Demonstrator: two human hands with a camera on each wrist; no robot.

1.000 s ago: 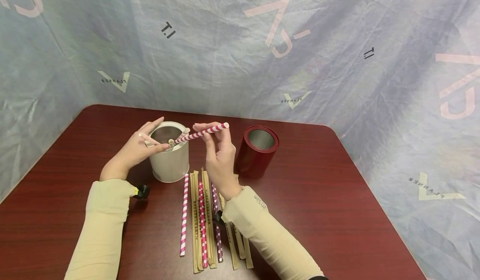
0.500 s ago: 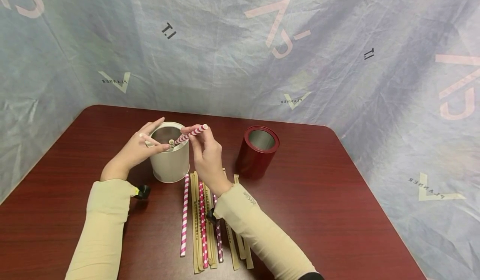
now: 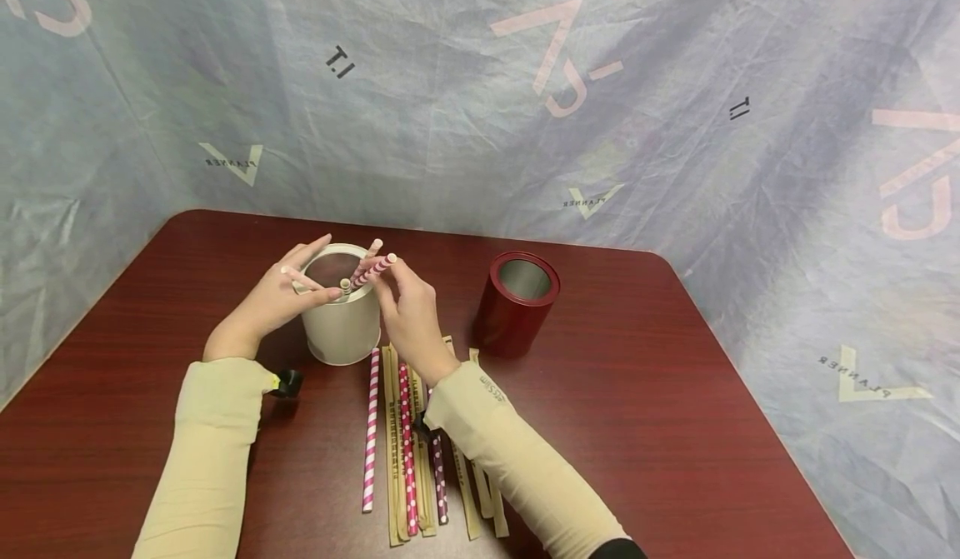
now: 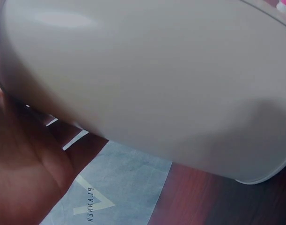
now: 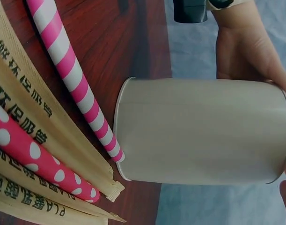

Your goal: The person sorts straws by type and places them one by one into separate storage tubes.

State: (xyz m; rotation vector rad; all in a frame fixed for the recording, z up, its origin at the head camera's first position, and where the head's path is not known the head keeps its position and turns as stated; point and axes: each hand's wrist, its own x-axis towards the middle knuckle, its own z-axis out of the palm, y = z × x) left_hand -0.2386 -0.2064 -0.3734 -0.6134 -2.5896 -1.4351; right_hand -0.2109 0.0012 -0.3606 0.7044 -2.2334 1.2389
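An off-white can (image 3: 343, 326) stands upright on the table, holding several paper straws that lean on its rim. My left hand (image 3: 270, 301) grips the can at its left, thumb over the near rim and fingers along the far side. The left wrist view shows that palm (image 4: 30, 159) beside the can wall. At the can's right rim my right hand (image 3: 411, 317) pinches a pink-and-white striped straw (image 3: 378, 267). This straw slants down into the can, its upper end sticking out. Its lower end is hidden inside.
A red can (image 3: 516, 313) stands right of the white one. In front lie a pink striped straw (image 3: 371, 434), a pink dotted straw (image 3: 408, 459), a purple dotted straw (image 3: 439, 480) and several paper-wrapped straws (image 5: 44, 103). A printed cloth (image 3: 465, 109) hangs behind the table.
My right hand has moved left and brought the striped straw lower and deeper into the white can. My left hand has stayed at the can.
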